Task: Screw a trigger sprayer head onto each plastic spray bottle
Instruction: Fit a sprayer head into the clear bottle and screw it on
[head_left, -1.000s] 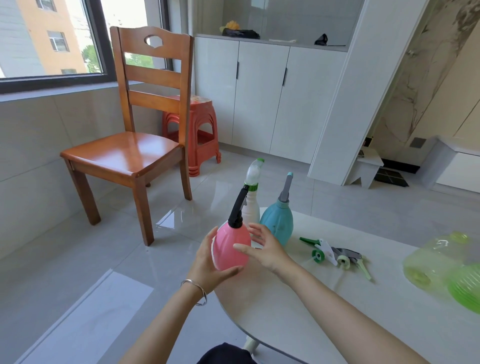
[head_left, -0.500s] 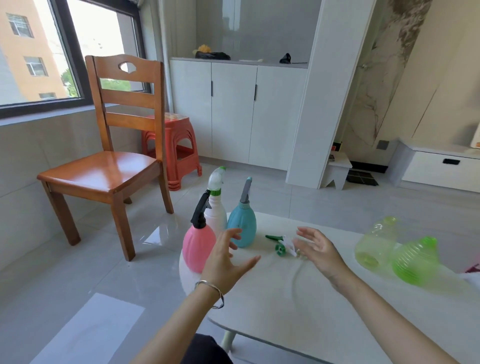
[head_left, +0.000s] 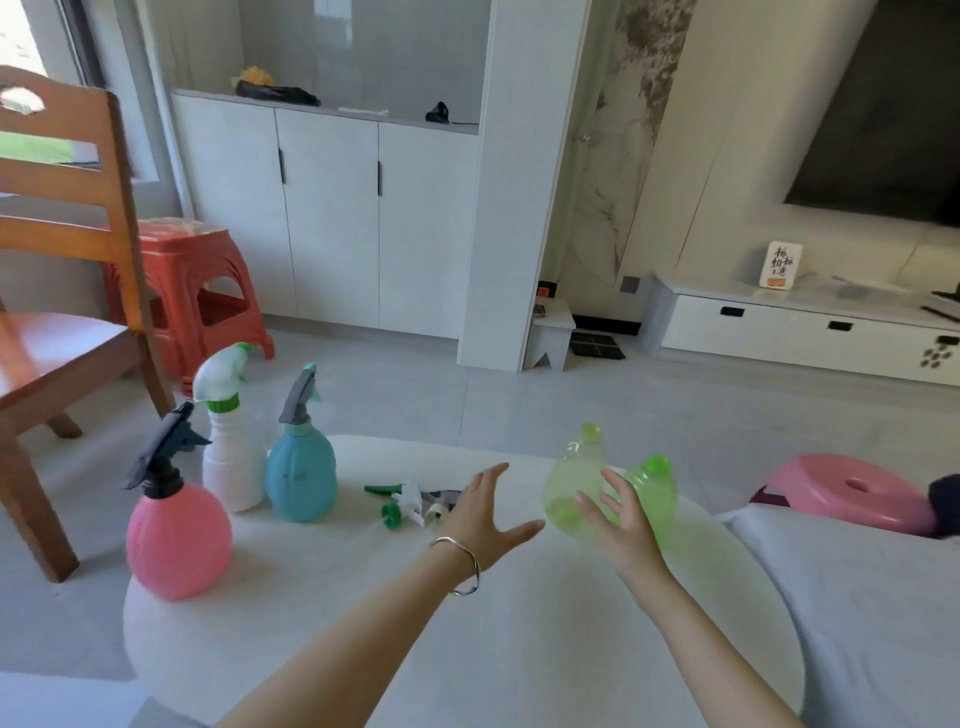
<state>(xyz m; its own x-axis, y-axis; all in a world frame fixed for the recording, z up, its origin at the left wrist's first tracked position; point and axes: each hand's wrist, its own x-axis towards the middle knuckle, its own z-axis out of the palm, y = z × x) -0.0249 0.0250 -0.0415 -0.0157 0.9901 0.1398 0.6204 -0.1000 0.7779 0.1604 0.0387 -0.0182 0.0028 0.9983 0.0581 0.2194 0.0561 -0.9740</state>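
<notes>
Three bottles with sprayer heads on stand at the left of the white table (head_left: 519, 649): a pink bottle (head_left: 178, 540) with a black head, a white bottle (head_left: 231, 462) with a white-green head, a blue bottle (head_left: 300, 475) with a grey head. Loose sprayer heads (head_left: 410, 506) lie mid-table. A pale yellow-green bottle (head_left: 571, 488) and a brighter green bottle (head_left: 655, 493) lie on their sides, both without heads. My left hand (head_left: 483, 519) hovers open beside the loose heads. My right hand (head_left: 621, 525) is open, fingers spread against the pale bottle.
A wooden chair (head_left: 62, 291) and a red plastic stool (head_left: 192, 296) stand on the floor at the left. A pink stool (head_left: 841, 488) is at the right, behind a grey cushioned surface (head_left: 857, 597). White cabinets line the back wall.
The pink bottle was set down at the left and both hands left it. Both hands have moved right; my right hand now reaches the pale green bottle. The view has turned right.
</notes>
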